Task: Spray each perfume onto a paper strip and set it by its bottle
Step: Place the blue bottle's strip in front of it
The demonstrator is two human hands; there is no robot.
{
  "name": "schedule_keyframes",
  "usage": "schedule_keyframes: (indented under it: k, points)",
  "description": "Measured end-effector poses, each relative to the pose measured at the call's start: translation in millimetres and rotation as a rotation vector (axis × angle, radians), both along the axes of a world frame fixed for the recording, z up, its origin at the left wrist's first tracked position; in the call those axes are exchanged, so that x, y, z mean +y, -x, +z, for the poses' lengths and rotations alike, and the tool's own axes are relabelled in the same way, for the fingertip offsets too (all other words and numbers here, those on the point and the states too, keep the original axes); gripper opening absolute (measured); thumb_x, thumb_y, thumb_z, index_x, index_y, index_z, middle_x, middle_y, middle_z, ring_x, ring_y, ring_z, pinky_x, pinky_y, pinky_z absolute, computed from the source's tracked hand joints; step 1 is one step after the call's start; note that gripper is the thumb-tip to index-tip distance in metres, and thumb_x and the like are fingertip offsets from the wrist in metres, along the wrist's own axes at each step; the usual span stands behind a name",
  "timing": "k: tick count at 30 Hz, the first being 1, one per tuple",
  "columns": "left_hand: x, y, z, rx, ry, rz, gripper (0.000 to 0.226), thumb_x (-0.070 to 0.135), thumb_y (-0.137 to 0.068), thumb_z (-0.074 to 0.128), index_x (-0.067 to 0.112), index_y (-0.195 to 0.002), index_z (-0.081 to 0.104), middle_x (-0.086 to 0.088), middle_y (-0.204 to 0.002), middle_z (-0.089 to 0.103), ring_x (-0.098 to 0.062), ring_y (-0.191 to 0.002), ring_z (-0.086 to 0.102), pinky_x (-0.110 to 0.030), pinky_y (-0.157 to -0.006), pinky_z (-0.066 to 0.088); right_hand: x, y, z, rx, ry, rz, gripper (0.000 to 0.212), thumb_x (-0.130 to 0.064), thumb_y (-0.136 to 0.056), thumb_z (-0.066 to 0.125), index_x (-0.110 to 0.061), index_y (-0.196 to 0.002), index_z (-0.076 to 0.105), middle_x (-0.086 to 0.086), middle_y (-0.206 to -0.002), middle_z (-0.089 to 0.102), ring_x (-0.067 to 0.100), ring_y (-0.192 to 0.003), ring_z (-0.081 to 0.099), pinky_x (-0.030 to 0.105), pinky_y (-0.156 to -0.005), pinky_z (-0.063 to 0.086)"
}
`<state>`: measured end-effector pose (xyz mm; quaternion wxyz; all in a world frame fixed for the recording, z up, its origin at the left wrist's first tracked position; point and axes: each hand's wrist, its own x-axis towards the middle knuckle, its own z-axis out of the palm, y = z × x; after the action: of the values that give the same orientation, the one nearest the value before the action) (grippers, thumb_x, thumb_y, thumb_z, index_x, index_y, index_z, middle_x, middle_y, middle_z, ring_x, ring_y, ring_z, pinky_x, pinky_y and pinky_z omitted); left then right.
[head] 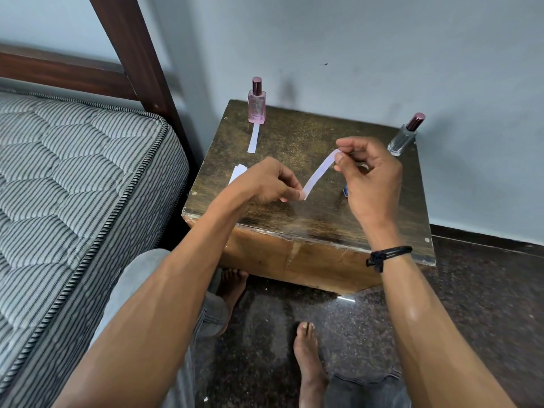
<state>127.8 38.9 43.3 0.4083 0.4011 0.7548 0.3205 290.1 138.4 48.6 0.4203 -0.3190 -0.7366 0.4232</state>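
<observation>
A white paper strip (319, 172) is stretched slantwise above the wooden table (294, 136). My left hand (265, 182) pinches its lower end and my right hand (368, 175) pinches its upper end. A pink perfume bottle (256, 104) stands at the table's back left, with another strip (253, 138) lying flat in front of it. A clear perfume bottle (404, 136) with a dark cap stands at the back right, beyond my right hand. A small stack of spare strips (237, 173) lies on the left, partly hidden by my left hand.
A small blue object (345, 190) lies on the table, mostly hidden behind my right hand. A striped mattress (73, 187) and a dark bed frame (141, 54) stand on the left. The wall (382, 54) runs close behind the table. My bare feet (307, 351) are on the dark floor.
</observation>
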Motion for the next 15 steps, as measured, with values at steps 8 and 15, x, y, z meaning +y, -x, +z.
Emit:
schedule_keyframes:
  k: [8, 15]
  points:
    - [0.5, -2.0, -0.8, -0.056, -0.021, 0.012, 0.01, 0.02, -0.082, 0.085, 0.014, -0.078, 0.077, 0.005, -0.062, 0.066, 0.0, -0.048, 0.048, -0.017, -0.056, 0.041, 0.1, 0.3, 0.9, 0.014, 0.013, -0.007, 0.026, -0.006, -0.092, 0.072, -0.03, -0.1, 0.07, 0.001, -0.101, 0.075, 0.019, -0.092, 0.074, 0.031, -0.08, 0.062]
    - [-3.0, -0.6, 1.5, -0.232, -0.085, 0.017, 0.011, 0.019, -0.086, 0.081, 0.01, -0.087, 0.077, 0.001, -0.073, 0.071, -0.005, -0.067, 0.061, -0.014, -0.059, 0.046, -1.1, 1.7, 3.6, 0.02, -0.003, -0.016, 0.02, -0.008, -0.092, 0.073, -0.026, -0.1, 0.072, -0.001, -0.101, 0.076, 0.015, -0.091, 0.074, 0.029, -0.081, 0.06]
